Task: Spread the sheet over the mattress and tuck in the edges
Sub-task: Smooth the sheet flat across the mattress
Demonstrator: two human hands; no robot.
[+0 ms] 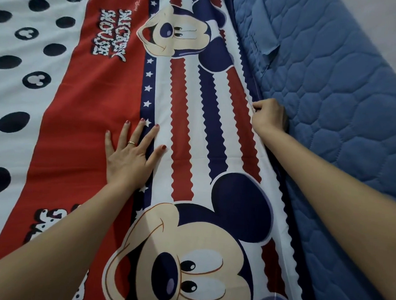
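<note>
The sheet (pixel 109 81) lies spread flat, printed side up. Its pattern runs in lengthwise bands: white with black dots at the left, then a red band with lettering, a narrow navy strip of white stars, and red, white and navy scalloped stripes bearing large cartoon mouse heads. Its right edge dips down into the crease beside the blue quilted mattress (pixel 333 92), whose hexagon-stitched surface rises uncovered along the right. Near the top, a loose flap of plain blue cloth lies on the quilting just beside the sheet's edge.
</note>
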